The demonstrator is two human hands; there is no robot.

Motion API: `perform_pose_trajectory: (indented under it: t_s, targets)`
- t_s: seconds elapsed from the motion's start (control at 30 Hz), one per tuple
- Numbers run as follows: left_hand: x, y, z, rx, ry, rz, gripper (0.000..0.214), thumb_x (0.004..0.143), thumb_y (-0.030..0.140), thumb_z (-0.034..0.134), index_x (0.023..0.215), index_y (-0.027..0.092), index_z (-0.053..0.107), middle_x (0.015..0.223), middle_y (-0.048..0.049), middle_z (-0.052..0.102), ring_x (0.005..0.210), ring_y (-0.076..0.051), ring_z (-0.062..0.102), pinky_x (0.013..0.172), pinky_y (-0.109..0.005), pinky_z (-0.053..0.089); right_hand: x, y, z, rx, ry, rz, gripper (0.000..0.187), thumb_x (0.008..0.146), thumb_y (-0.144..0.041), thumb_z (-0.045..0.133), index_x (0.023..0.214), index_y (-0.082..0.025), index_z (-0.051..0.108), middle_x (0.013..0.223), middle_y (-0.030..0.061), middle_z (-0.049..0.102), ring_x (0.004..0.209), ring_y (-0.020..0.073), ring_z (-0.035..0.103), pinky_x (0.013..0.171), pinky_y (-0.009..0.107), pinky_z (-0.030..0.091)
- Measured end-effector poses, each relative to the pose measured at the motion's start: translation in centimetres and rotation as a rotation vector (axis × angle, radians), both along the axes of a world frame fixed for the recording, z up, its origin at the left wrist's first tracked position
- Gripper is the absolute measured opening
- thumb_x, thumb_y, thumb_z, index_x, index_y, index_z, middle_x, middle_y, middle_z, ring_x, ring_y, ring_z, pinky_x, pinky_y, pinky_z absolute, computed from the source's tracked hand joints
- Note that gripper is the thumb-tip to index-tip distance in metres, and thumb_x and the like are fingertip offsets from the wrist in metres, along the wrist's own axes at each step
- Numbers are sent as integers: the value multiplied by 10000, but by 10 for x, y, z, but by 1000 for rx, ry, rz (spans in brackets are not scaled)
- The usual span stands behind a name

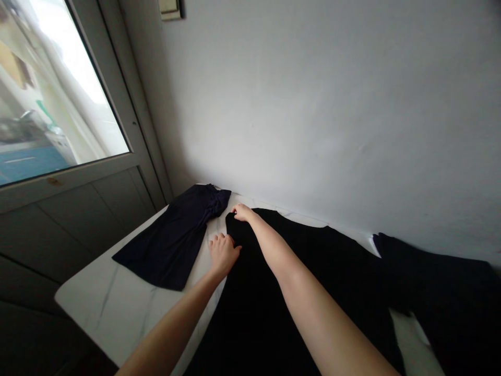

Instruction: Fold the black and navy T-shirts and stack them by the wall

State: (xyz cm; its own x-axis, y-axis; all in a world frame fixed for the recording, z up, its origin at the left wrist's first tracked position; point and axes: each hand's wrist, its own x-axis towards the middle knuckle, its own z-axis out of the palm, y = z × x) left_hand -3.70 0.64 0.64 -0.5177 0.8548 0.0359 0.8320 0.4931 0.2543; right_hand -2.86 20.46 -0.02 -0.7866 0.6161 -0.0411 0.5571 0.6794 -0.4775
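Navy shirt (176, 235) flat at table's (109, 303) far left. Left hand (222, 254) pinches left edge of black garment (313, 282), spread across table centre. Right hand (242, 212) pinches its far-left corner. Another dark cloth (442, 297) far right.

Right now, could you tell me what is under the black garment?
The black garment lies spread on a white marbled table, bare at its left edge. Both hands press its left edge. Whatever else lies beneath is covered.
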Motion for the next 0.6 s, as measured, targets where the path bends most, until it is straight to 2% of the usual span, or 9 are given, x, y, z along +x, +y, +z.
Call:
perform_pose_trajectory:
  t_s: [0.07,0.17,0.27,0.4,0.6]
  targets:
    - [3,-1,-3,4,-26,-14,195,859,347,578,932,193,673,1072,-108,669,1087,-299,575,905,-409,417,11,1,0,-18,107,-13,147,846,-154,665,991,-170,670,1126,70,665,1007,201,639,912,361,511]
    - [10,-6,-4,7,-77,-75,180,835,174,523,993,176,609,1038,-95,683,1041,-254,607,874,-349,425,38,7,5,-63,299,-44,245,731,-16,582,880,-190,669,1018,46,709,977,192,658,896,303,503]
    - [21,-16,-3,-10,-128,-135,288,812,64,456,1069,161,544,986,-90,696,962,-237,646,795,-317,440,75,14,11,-136,481,-78,257,688,-32,483,822,-199,625,912,29,726,889,181,679,817,305,530]
    - [44,-30,7,-25,-144,-230,356,838,51,409,1150,201,491,1038,-79,690,844,-234,678,690,-314,452,133,18,15,-221,684,-122,181,646,-121,438,748,-220,549,870,21,734,866,184,683,753,300,532]
    - [86,-28,18,-11,-131,-448,369,839,32,398,1150,197,508,1135,-97,660,867,-229,685,710,-314,480,206,12,2,-247,834,-240,139,578,-185,424,661,-225,528,782,24,730,839,198,671,809,347,494]
